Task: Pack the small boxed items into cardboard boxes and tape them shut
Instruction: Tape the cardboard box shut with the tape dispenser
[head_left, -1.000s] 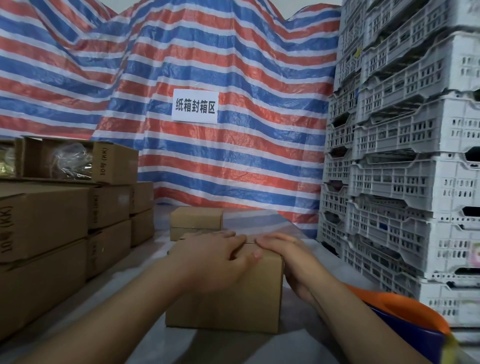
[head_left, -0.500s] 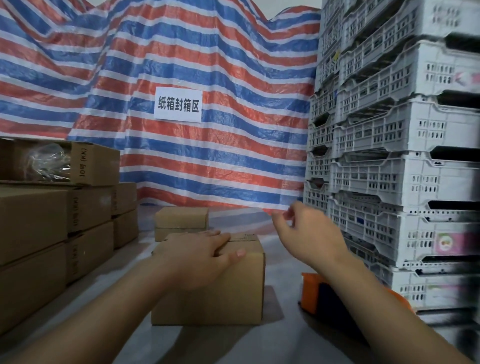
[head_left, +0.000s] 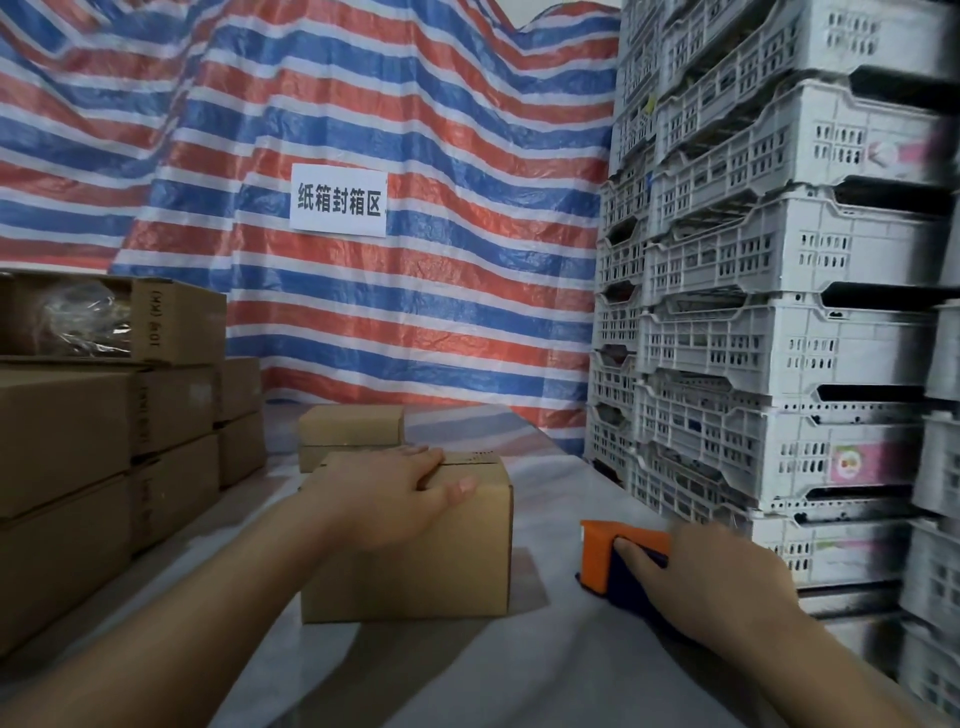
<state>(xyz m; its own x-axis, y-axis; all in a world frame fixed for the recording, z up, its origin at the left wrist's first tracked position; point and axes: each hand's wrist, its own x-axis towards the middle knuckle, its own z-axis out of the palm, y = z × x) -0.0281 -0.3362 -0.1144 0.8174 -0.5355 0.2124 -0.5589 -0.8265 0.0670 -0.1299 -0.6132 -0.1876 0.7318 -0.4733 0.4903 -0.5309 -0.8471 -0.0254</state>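
cardboard box (head_left: 410, 561) sitting on surface (head_left: 545, 670); left hand (head_left: 387, 496) pressing its closed flaps, fingers flat; right hand (head_left: 711, 577) grasping orange tape dispenser (head_left: 602, 556).

i see the box (head_left: 415, 561), plain brown cardboard, upright on the grey table, its top flaps folded shut with the centre seam showing and no tape visible on it. it sits near the middle, in front of a smaller carton. the tape dispenser (head_left: 613, 561) lies on the table to the box's right, apart from it: an orange body with a dark blue part. its far end points away from me; the rest is hidden. a stack of closed brown cartons (head_left: 78, 441) stands at the left.
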